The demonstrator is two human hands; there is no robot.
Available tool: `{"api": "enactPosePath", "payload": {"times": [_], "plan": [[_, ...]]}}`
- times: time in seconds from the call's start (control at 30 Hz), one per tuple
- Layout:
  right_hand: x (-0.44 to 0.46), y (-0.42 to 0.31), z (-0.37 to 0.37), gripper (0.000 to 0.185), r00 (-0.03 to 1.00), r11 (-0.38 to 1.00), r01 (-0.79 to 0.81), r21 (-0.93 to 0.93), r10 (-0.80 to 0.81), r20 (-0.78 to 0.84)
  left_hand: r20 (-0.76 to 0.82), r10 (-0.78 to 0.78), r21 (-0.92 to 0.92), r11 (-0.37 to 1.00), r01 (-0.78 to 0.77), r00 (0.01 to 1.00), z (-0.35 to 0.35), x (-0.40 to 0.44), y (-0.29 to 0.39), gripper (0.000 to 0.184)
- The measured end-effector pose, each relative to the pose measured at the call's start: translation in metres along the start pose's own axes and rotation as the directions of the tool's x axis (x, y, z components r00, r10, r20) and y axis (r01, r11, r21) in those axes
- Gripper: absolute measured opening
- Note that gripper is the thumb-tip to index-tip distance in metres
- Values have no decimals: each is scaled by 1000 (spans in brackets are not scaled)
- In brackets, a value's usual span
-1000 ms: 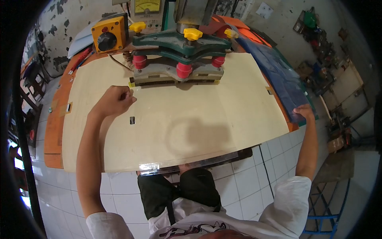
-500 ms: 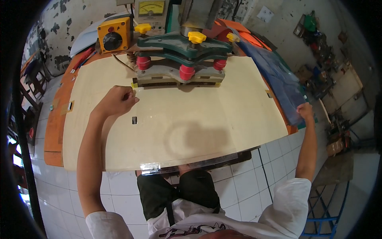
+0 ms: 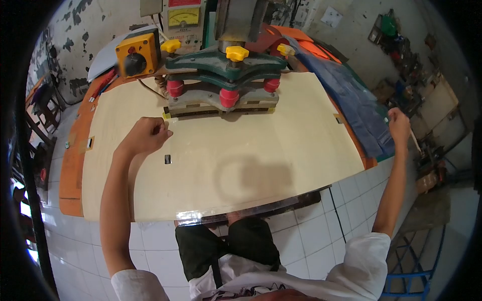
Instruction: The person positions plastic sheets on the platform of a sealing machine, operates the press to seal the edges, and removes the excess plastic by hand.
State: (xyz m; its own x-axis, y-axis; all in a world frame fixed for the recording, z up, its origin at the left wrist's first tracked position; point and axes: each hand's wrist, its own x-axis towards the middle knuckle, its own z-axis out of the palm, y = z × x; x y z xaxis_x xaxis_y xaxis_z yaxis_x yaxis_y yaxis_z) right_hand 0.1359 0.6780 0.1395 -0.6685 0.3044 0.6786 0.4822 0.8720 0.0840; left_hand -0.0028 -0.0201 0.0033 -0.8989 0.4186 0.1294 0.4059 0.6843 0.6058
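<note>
My left hand [image 3: 146,134] is closed, fingers curled, above the cream-coloured work surface [image 3: 241,140]. It is just in front of the left end of a press head [image 3: 226,67] with yellow knobs and red spacers. Whatever its fingers hold, if anything, is hidden. My right hand [image 3: 399,123] is raised past the table's right edge, beside blue plastic sheets [image 3: 359,108]. Its fingers are closed too, and I cannot make out anything in them. A clear plastic strip [image 3: 190,217] lies along the front edge of the surface, above my knees.
A yellow control box [image 3: 138,54] with a black knob stands left of the press, and a meter panel [image 3: 184,18] is behind it. Orange sheets [image 3: 324,50] lie at the back right. A small dark patch [image 3: 167,159] marks the surface. A blue metal stand [image 3: 411,281] is at lower right.
My right hand has risen and moved outward from the edge of the blue sheets. My left hand stays closed near the press. The whole view has shifted slightly.
</note>
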Motion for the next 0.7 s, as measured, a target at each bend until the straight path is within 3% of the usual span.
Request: {"api": "enactPosePath", "payload": {"times": [0.03, 0.1, 0.2, 0.3, 0.33, 0.37, 0.43, 0.57, 0.63, 0.7], "plan": [[-2, -12, -18, 14, 1000, 1000, -2, 2, 2, 0, 10, -9, -26, 1000, 10, 1000, 0, 0, 0, 37], [-9, -33, -51, 16, 954, 990, 130, -49, -138, -267, 2, -2, -18, 1000, 2, 1000, 1, 1, -3, 38], [-25, -54, -88, 21, 932, 988, 127, 86, -90, -352, -4, 12, -5, 1000, -12, 1000, 2, 1, -3, 38], [-43, -52, -108, 23, 967, 984, 66, 168, -22, -252, 0, -3, -16, 1000, 3, 1000, 2, 1, -3, 39], [-51, -52, -111, 24, 983, 940, 40, 338, 24, -182, 5, -26, -34, 999, 26, 1000, 2, 1, -2, 39], [-60, -44, -110, 24, 983, 940, 39, 338, 25, -182, 5, -25, -33, 999, 25, 1000, 2, 1, -2, 39], [-80, -30, -108, 24, 995, 726, -87, 683, 27, 99, 2, -5, -26, 1000, 5, 1000, 2, 1, -3, 39], [-151, -42, -109, 21, 953, 446, -294, 845, 201, 226, -6, 15, -19, 1000, -15, 1000, 2, 0, -4, 39], [-187, -35, -93, 19, 879, 212, -430, 877, 321, 353, 1, 14, -23, 1000, -14, 1000, 1, 0, -2, 38], [-225, -33, -76, 18, 873, 25, -420, 907, 284, 396, 8, -8, -22, 1000, 8, 1000, 1, 0, -2, 38]]}}
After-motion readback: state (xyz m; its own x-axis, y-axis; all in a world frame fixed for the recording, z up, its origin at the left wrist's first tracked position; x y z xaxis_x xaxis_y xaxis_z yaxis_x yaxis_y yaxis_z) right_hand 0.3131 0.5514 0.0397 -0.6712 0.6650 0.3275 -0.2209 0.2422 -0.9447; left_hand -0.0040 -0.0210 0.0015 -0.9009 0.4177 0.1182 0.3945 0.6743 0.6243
